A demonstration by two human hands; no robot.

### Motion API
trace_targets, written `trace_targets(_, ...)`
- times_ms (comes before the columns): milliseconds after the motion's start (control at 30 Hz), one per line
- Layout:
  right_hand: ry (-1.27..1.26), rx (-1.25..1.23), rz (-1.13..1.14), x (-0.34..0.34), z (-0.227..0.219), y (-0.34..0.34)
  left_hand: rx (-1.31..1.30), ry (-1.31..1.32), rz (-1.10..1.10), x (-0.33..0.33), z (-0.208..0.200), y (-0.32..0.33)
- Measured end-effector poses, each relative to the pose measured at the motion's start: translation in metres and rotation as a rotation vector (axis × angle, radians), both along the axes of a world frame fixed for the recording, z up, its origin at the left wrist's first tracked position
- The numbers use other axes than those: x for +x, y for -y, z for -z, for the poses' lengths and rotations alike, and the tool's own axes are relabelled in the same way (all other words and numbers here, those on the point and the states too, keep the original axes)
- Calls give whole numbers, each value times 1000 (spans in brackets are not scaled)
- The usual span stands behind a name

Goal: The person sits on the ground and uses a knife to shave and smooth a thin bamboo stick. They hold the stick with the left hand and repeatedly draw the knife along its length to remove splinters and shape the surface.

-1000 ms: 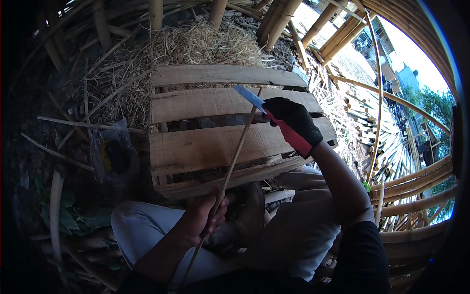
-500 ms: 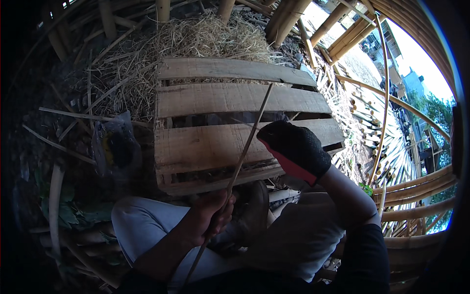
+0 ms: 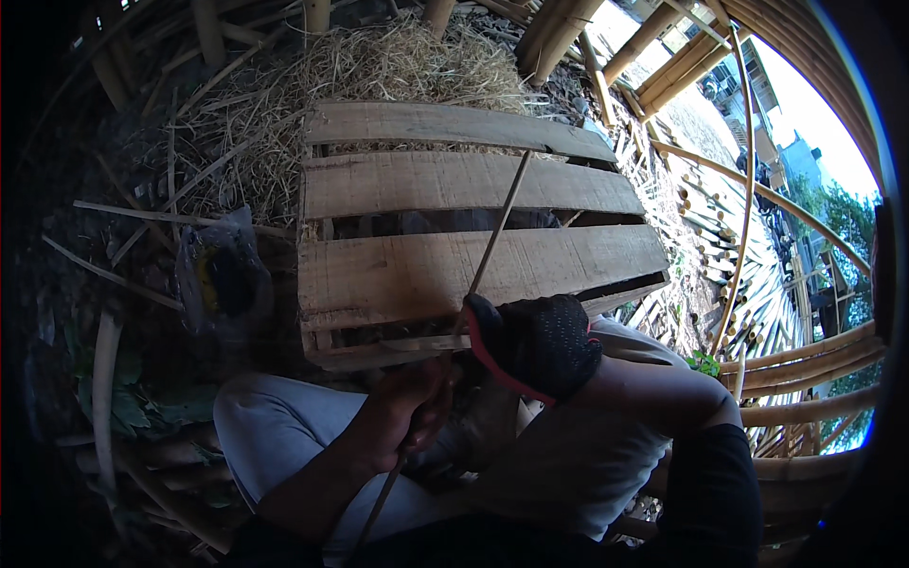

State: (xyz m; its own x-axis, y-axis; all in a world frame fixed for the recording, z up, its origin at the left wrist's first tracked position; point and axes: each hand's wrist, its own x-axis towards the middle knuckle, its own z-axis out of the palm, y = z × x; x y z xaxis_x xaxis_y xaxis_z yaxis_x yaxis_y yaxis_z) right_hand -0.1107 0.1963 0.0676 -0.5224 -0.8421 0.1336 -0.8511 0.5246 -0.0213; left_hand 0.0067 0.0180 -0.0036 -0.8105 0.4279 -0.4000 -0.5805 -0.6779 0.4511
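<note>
Left hand: bare, above our pale trousers (image 3: 275, 426); we see its (image 3: 414, 402) fingers grasping a thin stick (image 3: 499, 232).
Right hand: in a black-and-red glove (image 3: 559, 336), curled at the stick just beyond the left; we cannot tell what its (image 3: 535, 346) fingers grasp.
Stick: slanting from our lap, tip over the slatted crate (image 3: 379, 275).
Left of crate: a plastic bag (image 3: 232, 225).
Beyond: we see straw (image 3: 417, 66), then bamboo posts (image 3: 559, 43).

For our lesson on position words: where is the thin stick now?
In the head view's centre, the thin stick slants up rightward through the left hand, beside the gloved right hand, and out over the wooden crate.
</note>
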Motion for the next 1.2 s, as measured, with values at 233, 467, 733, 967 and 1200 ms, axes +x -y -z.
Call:
trace_targets(233,-139,0,-94,-17,8,9,12,16,-7,2,-1,1)
trace_targets(467,-498,102,194,-71,-1,11,14,62,42,3,-10,4)
trace_targets(733,-233,67,36,-19,-2,8,44,43,96,3,-13,8)
trace_targets(967,-320,230,328,-84,-5,-3,205,100,153,-5,-11,17)
trace_targets(1200,99,-192,170,-33,-18,13,-11,-62,76,1,-6,7)
